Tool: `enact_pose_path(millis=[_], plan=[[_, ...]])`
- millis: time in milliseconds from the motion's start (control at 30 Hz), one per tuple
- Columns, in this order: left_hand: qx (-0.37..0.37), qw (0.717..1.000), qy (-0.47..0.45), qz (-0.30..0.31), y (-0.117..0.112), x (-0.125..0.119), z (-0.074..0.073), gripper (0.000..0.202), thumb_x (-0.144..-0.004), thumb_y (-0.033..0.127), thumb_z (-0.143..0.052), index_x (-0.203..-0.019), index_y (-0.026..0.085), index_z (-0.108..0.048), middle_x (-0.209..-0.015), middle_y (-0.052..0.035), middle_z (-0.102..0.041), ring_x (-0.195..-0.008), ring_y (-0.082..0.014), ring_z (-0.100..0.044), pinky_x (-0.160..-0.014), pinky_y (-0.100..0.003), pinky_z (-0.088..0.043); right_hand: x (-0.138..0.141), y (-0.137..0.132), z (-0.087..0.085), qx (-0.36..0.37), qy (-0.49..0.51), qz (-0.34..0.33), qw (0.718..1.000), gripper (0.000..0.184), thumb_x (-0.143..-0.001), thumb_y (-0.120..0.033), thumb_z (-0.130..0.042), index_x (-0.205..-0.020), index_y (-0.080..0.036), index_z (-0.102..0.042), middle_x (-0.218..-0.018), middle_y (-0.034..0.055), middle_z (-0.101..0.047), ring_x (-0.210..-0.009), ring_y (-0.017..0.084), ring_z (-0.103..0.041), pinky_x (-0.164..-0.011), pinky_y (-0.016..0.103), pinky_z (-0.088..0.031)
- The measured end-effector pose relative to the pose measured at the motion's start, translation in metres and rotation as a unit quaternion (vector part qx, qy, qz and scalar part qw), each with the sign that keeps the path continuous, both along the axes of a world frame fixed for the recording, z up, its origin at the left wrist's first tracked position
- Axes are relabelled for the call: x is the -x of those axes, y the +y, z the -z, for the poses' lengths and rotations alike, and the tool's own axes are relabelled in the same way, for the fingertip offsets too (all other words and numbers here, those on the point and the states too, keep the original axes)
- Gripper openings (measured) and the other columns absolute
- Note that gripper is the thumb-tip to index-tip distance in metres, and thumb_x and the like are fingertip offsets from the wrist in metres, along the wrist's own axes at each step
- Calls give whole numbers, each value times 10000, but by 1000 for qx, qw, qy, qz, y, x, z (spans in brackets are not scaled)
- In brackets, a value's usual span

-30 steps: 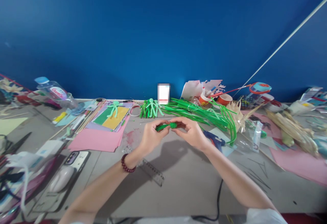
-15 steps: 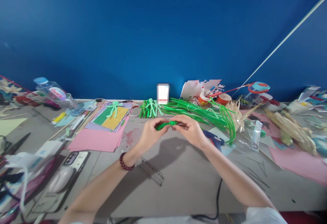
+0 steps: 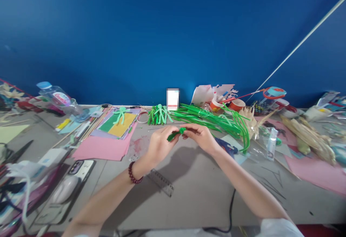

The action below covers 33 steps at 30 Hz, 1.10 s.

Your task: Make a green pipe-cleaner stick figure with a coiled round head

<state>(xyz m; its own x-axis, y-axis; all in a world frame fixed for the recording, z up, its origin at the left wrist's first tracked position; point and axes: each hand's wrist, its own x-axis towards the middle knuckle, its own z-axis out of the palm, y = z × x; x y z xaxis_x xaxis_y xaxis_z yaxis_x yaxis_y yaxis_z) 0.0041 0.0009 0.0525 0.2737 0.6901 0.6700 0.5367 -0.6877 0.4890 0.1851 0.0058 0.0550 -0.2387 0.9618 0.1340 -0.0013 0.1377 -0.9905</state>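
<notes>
Between my two hands is a small green pipe-cleaner piece (image 3: 182, 131) with a rounded, coiled end, partly covered by fingers. My left hand (image 3: 161, 141) is closed around its longer part, and some green strands stick out below the fingers. The fingertips of my right hand (image 3: 201, 137) pinch the coiled end. Behind the hands stand several finished pipe-cleaner figures (image 3: 160, 114), light and dark green. A bundle of long green pipe cleaners (image 3: 213, 118) lies just beyond my right hand. Under my left forearm is a clear ruler (image 3: 161, 183).
Pink paper (image 3: 101, 148) and a light green figure (image 3: 120, 115) on coloured sheets lie to the left, near a phone (image 3: 78, 168) and a water bottle (image 3: 58, 97). Right of my hands are a blue glue gun (image 3: 227, 147), red cups (image 3: 236, 105) and thin dark wires (image 3: 270, 184).
My left hand has turned slightly, so the green strands now point more downward. The right fingertips have shifted on the coiled end, which shows rounder.
</notes>
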Motion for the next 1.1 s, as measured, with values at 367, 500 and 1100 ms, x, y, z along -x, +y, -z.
enact_pose_path(millis=[367,500,1100], plan=[[-30,998,-44,32,3,-1,1,138,-809,134,-569,-903,194,-650,-839,-47,-693,-757,-144,-650,-707,-256,-520,-1,-1,-2,4,31,-30,999,290,-740,-316,-677,-1008,-207,-695,-905,44,-705,-759,163,-669,-786,355,-549],[-7,997,-65,28,3,-1,-1,113,-791,139,-592,-871,188,-655,-830,-50,-699,-764,-150,-652,-714,-263,-520,-3,-2,-3,-9,6,-33,999,348,-716,-285,-707,-1055,-211,-674,-936,54,-708,-832,184,-670,-813,355,-539],[361,867,-311,148,8,-4,-2,181,-642,282,-747,-729,140,-675,-663,-39,-681,-576,-137,-628,-555,-242,-510,-9,2,4,-74,-32,1,997,266,-681,-259,-743,-944,-222,-726,-856,36,-723,-726,179,-688,-730,315,-571]])
